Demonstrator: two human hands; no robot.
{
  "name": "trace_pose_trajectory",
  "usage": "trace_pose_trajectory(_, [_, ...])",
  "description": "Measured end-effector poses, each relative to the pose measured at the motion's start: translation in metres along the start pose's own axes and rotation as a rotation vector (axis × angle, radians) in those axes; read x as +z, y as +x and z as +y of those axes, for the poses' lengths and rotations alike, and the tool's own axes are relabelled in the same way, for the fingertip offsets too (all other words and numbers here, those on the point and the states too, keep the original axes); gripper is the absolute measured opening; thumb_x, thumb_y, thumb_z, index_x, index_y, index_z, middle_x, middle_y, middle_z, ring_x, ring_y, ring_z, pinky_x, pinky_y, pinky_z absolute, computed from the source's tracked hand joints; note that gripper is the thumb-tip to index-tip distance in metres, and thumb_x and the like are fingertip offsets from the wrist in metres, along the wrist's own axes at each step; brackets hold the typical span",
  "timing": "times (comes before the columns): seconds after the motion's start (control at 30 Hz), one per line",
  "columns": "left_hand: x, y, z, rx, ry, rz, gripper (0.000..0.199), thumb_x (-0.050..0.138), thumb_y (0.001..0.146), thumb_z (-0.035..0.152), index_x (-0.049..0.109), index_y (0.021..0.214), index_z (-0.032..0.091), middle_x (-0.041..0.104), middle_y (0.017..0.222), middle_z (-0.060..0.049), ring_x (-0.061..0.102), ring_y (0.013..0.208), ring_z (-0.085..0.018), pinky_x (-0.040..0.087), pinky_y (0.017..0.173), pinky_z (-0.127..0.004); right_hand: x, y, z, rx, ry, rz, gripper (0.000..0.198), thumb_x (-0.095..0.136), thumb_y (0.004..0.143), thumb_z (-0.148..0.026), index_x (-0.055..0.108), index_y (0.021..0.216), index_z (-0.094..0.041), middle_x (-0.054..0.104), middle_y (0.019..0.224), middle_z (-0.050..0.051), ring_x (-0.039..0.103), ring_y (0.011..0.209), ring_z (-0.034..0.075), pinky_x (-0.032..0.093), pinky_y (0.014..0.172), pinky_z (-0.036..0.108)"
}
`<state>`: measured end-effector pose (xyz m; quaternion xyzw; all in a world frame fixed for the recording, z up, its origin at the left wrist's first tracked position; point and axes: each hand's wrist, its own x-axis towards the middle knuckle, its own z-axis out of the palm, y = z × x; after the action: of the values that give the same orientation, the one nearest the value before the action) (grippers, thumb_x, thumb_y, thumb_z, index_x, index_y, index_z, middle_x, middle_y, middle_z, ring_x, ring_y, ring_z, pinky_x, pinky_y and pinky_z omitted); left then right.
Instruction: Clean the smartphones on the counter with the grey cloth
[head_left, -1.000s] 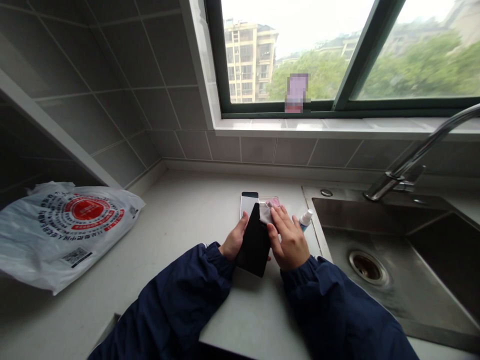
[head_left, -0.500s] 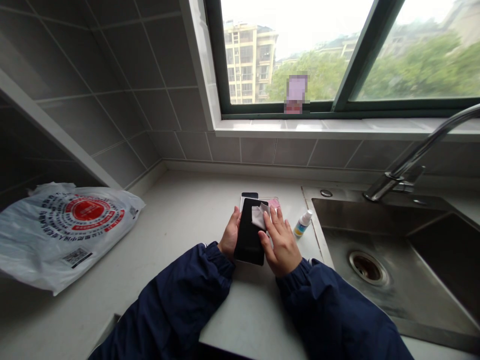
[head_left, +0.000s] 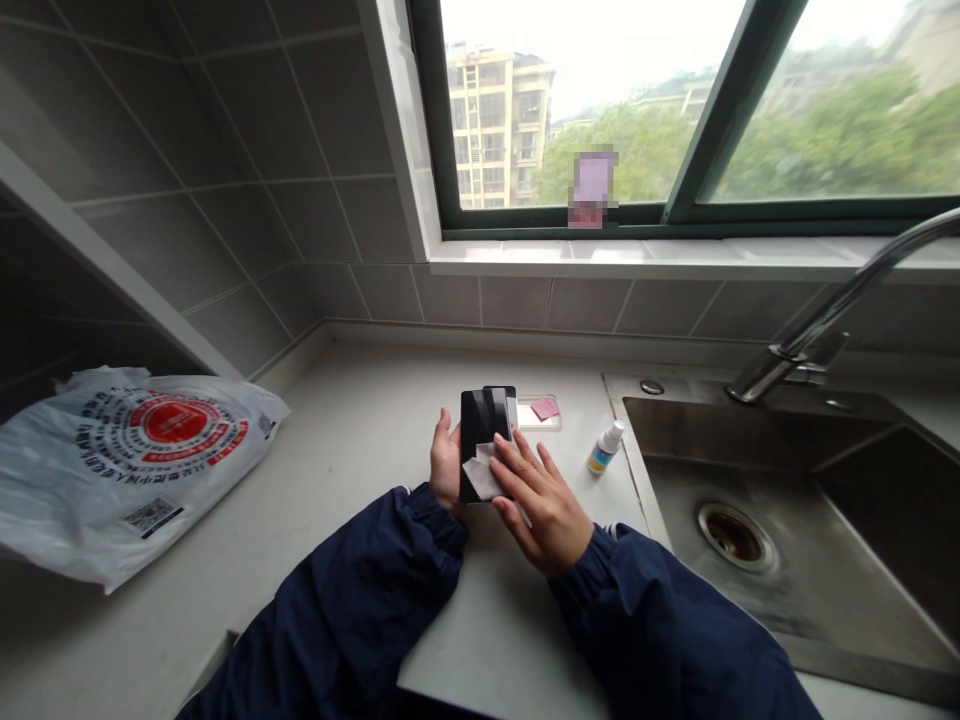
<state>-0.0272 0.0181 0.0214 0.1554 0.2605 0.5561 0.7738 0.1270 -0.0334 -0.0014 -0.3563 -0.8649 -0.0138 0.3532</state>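
Note:
My left hand (head_left: 445,465) grips a black smartphone (head_left: 480,412) along its left side, the dark screen facing up. Over the lower part of the screen lies a small light-grey cleaning cloth (head_left: 481,478) with zigzag edges. The fingers of my right hand (head_left: 547,512), nearly straight, press the cloth against the glass. Behind the smartphone, a second dark flat device (head_left: 510,392) shows only in part. A clear phone case (head_left: 553,427) lies on the counter just beyond, with a folded pink piece (head_left: 545,408) on it. Right of these stands a small white spray bottle (head_left: 604,449).
A white plastic bag (head_left: 97,480) with red and black print rests on the left of the pale counter (head_left: 360,410). To the right is a steel sink (head_left: 817,560) with a chrome faucet (head_left: 810,322). A tiled wall and a window rise behind.
The smartphone has shifted left and slightly up in my left hand. My right hand has slid the cloth from the screen's upper right down to its lower part, uncovering the clear case.

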Motion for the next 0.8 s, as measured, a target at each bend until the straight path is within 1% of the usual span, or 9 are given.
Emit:
trace_pose_trajectory(0.13, [-0.003, -0.001, 0.004, -0.013, -0.029, -0.042, 0.082, 0.028, 0.094, 0.069, 0.059, 0.131, 0.003, 0.071, 0.113, -0.023, 0.071, 0.087, -0.033, 0.055, 0.085, -0.05, 0.002, 0.0, -0.005, -0.091, 0.053, 0.031, 0.039, 0.047, 0.1, -0.021, 0.057, 0.136, -0.01, 0.052, 0.148, 0.016, 0.032, 0.149, 0.03, 0.036, 0.118, 0.054])
trace_pose_trajectory(0.23, [-0.006, -0.001, 0.006, -0.022, -0.057, -0.045, 0.084, 0.028, 0.093, 0.07, 0.057, 0.134, 0.002, 0.07, 0.115, -0.024, 0.07, 0.094, -0.035, 0.054, 0.088, -0.051, 0.002, 0.0, -0.005, -0.095, 0.075, 0.071, 0.037, 0.049, 0.099, -0.017, 0.06, 0.134, -0.012, 0.058, 0.143, 0.014, 0.038, 0.146, 0.028, 0.038, 0.117, 0.053])
trace_pose_trajectory(0.37, [-0.01, 0.001, 0.006, -0.013, -0.084, -0.041, 0.085, 0.03, 0.093, 0.07, 0.053, 0.138, 0.002, 0.069, 0.118, -0.025, 0.067, 0.105, -0.039, 0.051, 0.093, -0.054, 0.0, 0.001, -0.001, -0.041, 0.056, 0.139, 0.036, 0.051, 0.098, -0.013, 0.061, 0.132, -0.015, 0.061, 0.14, 0.013, 0.044, 0.142, 0.027, 0.04, 0.116, 0.052])
trace_pose_trajectory(0.47, [-0.013, 0.003, 0.007, 0.0, -0.115, -0.053, 0.085, 0.03, 0.092, 0.07, 0.053, 0.138, 0.003, 0.068, 0.119, -0.025, 0.067, 0.106, -0.04, 0.05, 0.093, -0.056, 0.001, 0.0, 0.0, 0.006, 0.039, 0.144, 0.04, 0.049, 0.098, -0.012, 0.057, 0.137, -0.016, 0.058, 0.143, 0.013, 0.042, 0.144, 0.028, 0.042, 0.114, 0.052])
trace_pose_trajectory(0.6, [-0.015, 0.004, 0.007, 0.013, -0.135, -0.042, 0.084, 0.032, 0.092, 0.069, 0.053, 0.138, 0.003, 0.068, 0.119, -0.025, 0.066, 0.107, -0.04, 0.05, 0.094, -0.056, 0.005, -0.002, -0.001, 0.025, 0.026, 0.073, 0.047, 0.046, 0.1, -0.017, 0.046, 0.146, -0.011, 0.049, 0.15, 0.016, 0.036, 0.147, 0.03, 0.042, 0.114, 0.054])
trace_pose_trajectory(0.7, [-0.012, 0.003, 0.005, -0.036, -0.128, -0.061, 0.082, 0.034, 0.092, 0.068, 0.051, 0.14, 0.004, 0.067, 0.121, -0.025, 0.066, 0.11, -0.04, 0.048, 0.098, -0.056, 0.007, -0.003, -0.001, 0.051, 0.009, 0.009, 0.053, 0.044, 0.101, -0.023, 0.039, 0.152, -0.012, 0.044, 0.154, 0.016, 0.031, 0.149, 0.033, 0.04, 0.113, 0.059])
trace_pose_trajectory(0.8, [-0.007, 0.001, 0.001, -0.091, -0.126, -0.107, 0.079, 0.037, 0.093, 0.067, 0.049, 0.143, 0.007, 0.067, 0.124, -0.023, 0.064, 0.114, -0.039, 0.044, 0.102, -0.056, 0.009, -0.004, 0.002, 0.111, -0.016, -0.017, 0.057, 0.042, 0.102, -0.028, 0.031, 0.156, -0.013, 0.038, 0.157, 0.016, 0.025, 0.151, 0.035, 0.038, 0.113, 0.062])
